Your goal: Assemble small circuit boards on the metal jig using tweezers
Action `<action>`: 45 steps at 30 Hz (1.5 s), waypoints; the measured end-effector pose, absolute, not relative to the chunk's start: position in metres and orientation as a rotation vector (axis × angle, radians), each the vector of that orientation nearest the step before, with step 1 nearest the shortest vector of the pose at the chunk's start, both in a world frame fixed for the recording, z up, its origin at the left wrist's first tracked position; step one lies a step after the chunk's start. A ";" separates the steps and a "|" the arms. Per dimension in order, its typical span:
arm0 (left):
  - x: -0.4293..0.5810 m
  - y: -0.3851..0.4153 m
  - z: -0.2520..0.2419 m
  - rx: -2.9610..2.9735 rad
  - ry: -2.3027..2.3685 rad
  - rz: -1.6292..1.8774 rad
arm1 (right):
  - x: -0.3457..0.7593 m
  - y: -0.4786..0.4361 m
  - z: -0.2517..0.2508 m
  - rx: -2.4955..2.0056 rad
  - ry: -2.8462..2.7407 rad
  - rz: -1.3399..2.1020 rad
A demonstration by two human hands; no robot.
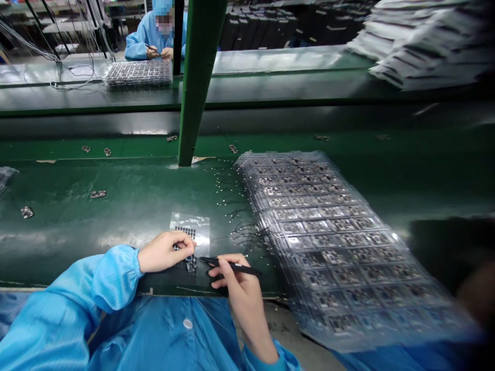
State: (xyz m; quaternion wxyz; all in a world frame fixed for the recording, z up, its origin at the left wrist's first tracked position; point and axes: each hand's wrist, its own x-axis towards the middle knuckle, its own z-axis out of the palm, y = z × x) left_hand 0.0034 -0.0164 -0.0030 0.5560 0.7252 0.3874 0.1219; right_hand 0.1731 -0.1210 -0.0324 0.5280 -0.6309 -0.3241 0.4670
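My left hand [166, 251] is curled, its fingertips pinching a small dark circuit board [191, 264] on the green bench near the front edge. My right hand [232, 278] is closed on black tweezers [230, 265], whose tips point left toward that board. Just behind the board lies a clear sheet [191, 229] carrying a grid of small dark pads. Both arms wear light blue sleeves.
A stack of clear blister trays [336, 242] filled with small boards lies at my right, overhanging the bench edge. Loose black wires [240, 221] and stray boards [98, 194] are scattered about. A green post [197, 82] rises ahead. Across the bench a person in blue works by another tray [139, 72].
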 end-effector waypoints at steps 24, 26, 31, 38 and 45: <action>0.007 -0.018 0.000 1.783 0.950 0.238 | 0.166 -0.114 -0.033 -1.755 -1.000 0.942; 0.007 -0.018 -0.001 1.779 0.952 0.238 | 0.167 -0.114 -0.033 -1.746 -0.992 0.964; 0.006 -0.017 -0.001 1.774 0.955 0.235 | 0.165 -0.114 -0.033 -1.743 -0.967 0.962; 0.006 -0.017 -0.005 1.754 0.942 0.256 | 0.171 -0.113 -0.037 -1.488 -0.774 0.991; 0.006 -0.012 -0.005 1.652 0.951 0.166 | 0.168 -0.109 -0.040 -1.403 -0.750 1.004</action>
